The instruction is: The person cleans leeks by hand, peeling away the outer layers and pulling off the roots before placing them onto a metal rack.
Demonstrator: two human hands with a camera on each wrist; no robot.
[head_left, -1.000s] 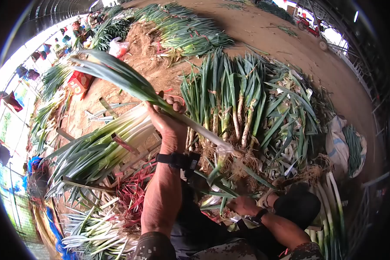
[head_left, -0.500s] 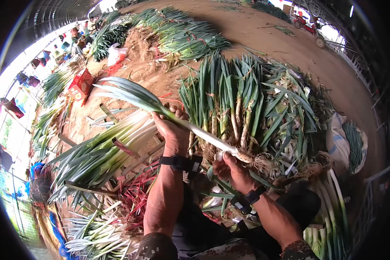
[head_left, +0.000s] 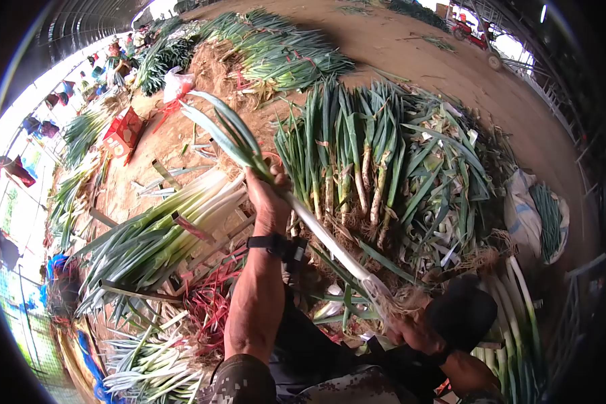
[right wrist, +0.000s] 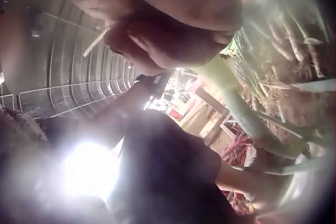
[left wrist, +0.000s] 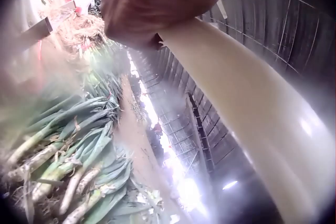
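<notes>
My left hand grips a long leek around its upper stalk, green leaves rising beyond the fist. The white stalk slants down to the right, ending in roots. At that root end, my right hand has its fingers curled on a thin pale strip of outer layer. In the left wrist view, the fist closes on the pale stalk. The right wrist view shows curled fingers beside a pale green piece; their exact contact is partly hidden.
Untrimmed leeks lie ahead, beside a heap of loose leaves. Pale-stalked leeks rest on a wooden frame at left, near red ties. A white sack stands at right; more leeks lie below it.
My right hand rose to the leek's root end, then moved down and right. The leek now tilts more steeply, its leaves higher and its roots lower; a pale strip has come away near the roots.
</notes>
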